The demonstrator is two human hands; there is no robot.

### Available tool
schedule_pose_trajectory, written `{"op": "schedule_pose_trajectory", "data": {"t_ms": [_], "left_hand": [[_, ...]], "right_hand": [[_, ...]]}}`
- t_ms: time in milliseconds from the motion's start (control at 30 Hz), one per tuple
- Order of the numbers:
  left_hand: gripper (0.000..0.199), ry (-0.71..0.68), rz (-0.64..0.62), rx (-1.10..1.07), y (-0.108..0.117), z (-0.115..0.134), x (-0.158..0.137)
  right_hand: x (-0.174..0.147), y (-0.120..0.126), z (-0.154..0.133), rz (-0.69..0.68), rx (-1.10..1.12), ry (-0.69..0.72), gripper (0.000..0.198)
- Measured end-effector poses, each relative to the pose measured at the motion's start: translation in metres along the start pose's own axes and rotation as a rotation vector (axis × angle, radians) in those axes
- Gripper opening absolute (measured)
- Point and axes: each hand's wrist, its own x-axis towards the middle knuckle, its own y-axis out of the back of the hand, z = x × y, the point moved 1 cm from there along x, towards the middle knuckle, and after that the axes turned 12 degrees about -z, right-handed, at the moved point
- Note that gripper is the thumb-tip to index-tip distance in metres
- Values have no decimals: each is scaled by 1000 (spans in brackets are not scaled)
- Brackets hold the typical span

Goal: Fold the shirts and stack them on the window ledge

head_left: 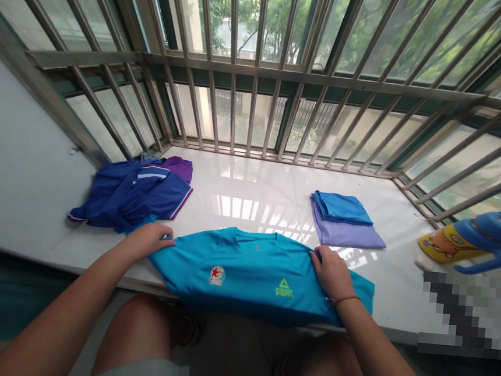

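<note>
A turquoise T-shirt (247,269) is spread front side up along the near edge of the white ledge, its lower part hanging over that edge. A round badge with a red star and a green PEAK logo mark its chest. At the left sleeve, my left hand (152,239) pinches the fabric between thumb and fingers. My right hand (333,271) grips the shirt near the right shoulder, the thumb and fingers closed on the cloth. The right sleeve lies partly behind my right wrist, which wears a thin band.
A rumpled dark blue polo shirt (131,195) lies on the left, a purple garment (179,168) behind it. Folded blue cloth (343,208) rests on folded lilac cloth (351,234) at right. Farther right is a yellow-and-blue bottle (465,239). Metal window bars (252,112) enclose the ledge (251,182).
</note>
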Motion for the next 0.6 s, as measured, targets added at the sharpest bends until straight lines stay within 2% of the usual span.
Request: {"op": "schedule_pose_trajectory", "data": {"t_ms": [67,167,267,300,367,500,567,600], "left_hand": [[35,-101,20,-92,5,4,-3],[46,-263,55,-414,9,22,-15],[51,-291,60,-610,4,35,-21],[51,-282,64,-579,1,35,-20],[47,-230,78,-382,-4,30,-15],[34,103,100,70,-8,5,-3],[38,225,75,116,-7,-6,-2],[43,242,37,106,-5,-10,-4]], "right_hand": [[0,0,0,-1,7,-4,32],[0,0,0,2,15,-16,31],[1,-1,1,6,22,-17,31],[1,-1,0,7,24,-15,31],[1,-1,0,14,25,-17,31],[1,0,0,12,27,-20,31],[1,0,0,10,30,-18,31],[1,1,0,10,31,-18,31]]}}
